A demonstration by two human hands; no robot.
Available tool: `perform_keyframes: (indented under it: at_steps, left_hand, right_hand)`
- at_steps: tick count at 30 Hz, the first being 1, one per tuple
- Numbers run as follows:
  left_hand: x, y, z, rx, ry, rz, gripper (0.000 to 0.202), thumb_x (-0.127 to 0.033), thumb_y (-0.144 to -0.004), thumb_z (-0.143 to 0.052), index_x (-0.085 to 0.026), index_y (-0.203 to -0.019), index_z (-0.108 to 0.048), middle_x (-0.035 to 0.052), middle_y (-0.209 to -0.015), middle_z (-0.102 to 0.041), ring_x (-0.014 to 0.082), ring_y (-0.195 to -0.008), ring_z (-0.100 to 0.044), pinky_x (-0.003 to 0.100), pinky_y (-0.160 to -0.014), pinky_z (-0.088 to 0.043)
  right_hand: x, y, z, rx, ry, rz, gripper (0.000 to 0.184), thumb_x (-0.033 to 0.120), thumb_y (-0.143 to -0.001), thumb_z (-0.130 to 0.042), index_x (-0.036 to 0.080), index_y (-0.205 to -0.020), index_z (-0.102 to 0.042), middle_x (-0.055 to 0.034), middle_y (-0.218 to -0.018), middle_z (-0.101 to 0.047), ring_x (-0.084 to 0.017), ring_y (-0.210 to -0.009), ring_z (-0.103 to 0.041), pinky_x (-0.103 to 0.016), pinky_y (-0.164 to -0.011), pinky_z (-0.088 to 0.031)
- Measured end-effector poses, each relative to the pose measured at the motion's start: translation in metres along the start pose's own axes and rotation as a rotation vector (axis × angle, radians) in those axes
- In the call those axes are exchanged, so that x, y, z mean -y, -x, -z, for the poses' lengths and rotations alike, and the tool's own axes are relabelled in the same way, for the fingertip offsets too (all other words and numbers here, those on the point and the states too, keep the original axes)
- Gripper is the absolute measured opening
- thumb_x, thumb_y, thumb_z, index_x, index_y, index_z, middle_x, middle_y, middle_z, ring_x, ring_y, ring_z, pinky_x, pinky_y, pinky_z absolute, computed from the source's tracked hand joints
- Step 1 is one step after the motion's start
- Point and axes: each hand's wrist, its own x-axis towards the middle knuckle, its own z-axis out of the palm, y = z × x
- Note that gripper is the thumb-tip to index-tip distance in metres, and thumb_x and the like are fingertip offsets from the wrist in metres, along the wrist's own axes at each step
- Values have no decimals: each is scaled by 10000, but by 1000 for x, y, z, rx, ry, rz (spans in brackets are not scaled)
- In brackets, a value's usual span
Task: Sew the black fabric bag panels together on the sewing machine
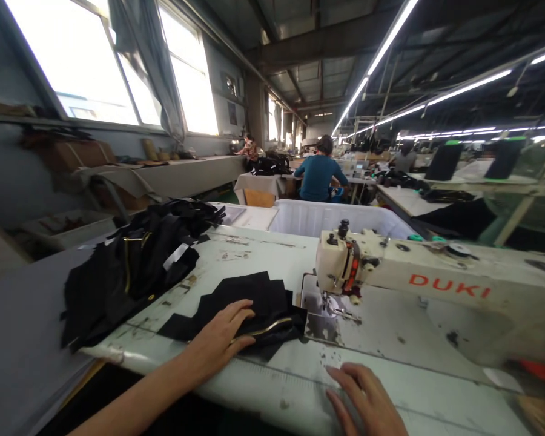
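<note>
My left hand (pixel 224 333) lies with fingers spread on a black fabric piece (pixel 240 297), close to the gold zipper (pixel 270 327) that runs along it. The fabric is flat on the pale sewing table (pixel 236 248), its right end at the metal plate under the needle. Over the table's front edge, my right hand (pixel 363 393) has its fingers apart and nothing in them. A sewing machine (pixel 390 266) marked DUKI stands beyond that hand, its presser foot (pixel 336 307) to the right of the fabric.
Black fabric pieces with zippers (pixel 140 260) are heaped at the table's left. Behind the machine is a white plastic bin (pixel 336 218). A person in a teal top (pixel 320 175) sits farther back. Black thread cones (pixel 442 162) stand at the right.
</note>
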Motion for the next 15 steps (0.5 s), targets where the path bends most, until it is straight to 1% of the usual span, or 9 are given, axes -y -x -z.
perform_keyframes:
  at_steps: [3,4,5,6,7,9,10,12,15]
  left_hand:
    - [2,2,2,27,-61,34,374,-291,-855,-661,-220,-1209,-562,99,-1326,-508,303,-1227,-483,456,-1000,-435]
    - [3,4,3,35,-80,43,376,-275,-836,-678,-209,-1192,-575,106,-1280,-531,311,-1186,-504,461,-967,-451]
    - [3,5,5,42,-99,48,370,-249,-824,-684,-194,-1176,-582,112,-1238,-547,312,-1144,-521,461,-938,-462]
    - [3,7,7,49,-117,47,354,-221,-817,-681,-180,-1157,-587,116,-1195,-559,308,-1102,-533,455,-914,-470]
    - [2,9,9,56,-134,39,329,-196,-815,-672,-170,-1133,-592,117,-1154,-568,301,-1067,-538,448,-897,-472]
    - [0,12,11,70,-163,1,265,-169,-815,-650,-169,-1075,-598,104,-1086,-578,291,-1030,-532,432,-882,-468]
    - [-1,13,11,75,-177,-21,227,-154,-813,-633,-172,-1037,-600,97,-1053,-583,287,-1015,-529,425,-875,-466]
    - [-3,15,9,80,-206,-55,163,-97,-794,-582,-171,-938,-596,84,-970,-590,277,-959,-532,408,-840,-469]
    - [-3,17,5,56,-238,-74,201,-17,-717,-511,-170,-840,-557,72,-887,-582,253,-854,-531,381,-775,-470]
  right_hand:
    - [12,-35,-11,41,-48,-64,338,287,-921,-553,242,-1255,-568,-97,-1150,-619,-241,-1041,-621,-358,-870,-545]
    - [16,-48,-17,73,-80,-69,337,250,-922,-533,236,-1257,-563,-94,-1170,-609,-247,-1079,-597,-381,-900,-527]
    - [21,-60,-23,113,-114,-80,333,215,-913,-529,226,-1244,-570,-93,-1172,-605,-250,-1091,-582,-396,-918,-509]
    - [26,-72,-29,157,-137,-147,353,176,-902,-528,214,-1251,-564,-94,-1197,-592,-256,-1120,-557,-417,-954,-478]
    - [30,-82,-35,197,-157,-189,373,162,-885,-547,206,-1255,-561,-94,-1209,-585,-263,-1131,-541,-430,-969,-457]
    - [37,-96,-45,232,-170,-239,395,158,-846,-600,170,-1239,-569,-112,-1177,-589,-292,-1117,-531,-453,-956,-445]
    - [40,-101,-49,241,-174,-250,395,159,-822,-629,159,-1214,-582,-117,-1139,-596,-302,-1089,-538,-457,-932,-450]
    - [43,-106,-55,260,-188,-262,339,150,-776,-672,168,-1111,-626,-101,-1029,-611,-302,-1002,-561,-447,-869,-465]
    - [44,-107,-56,299,-223,-271,199,153,-706,-723,213,-885,-657,-61,-925,-601,-288,-919,-568,-426,-808,-463]
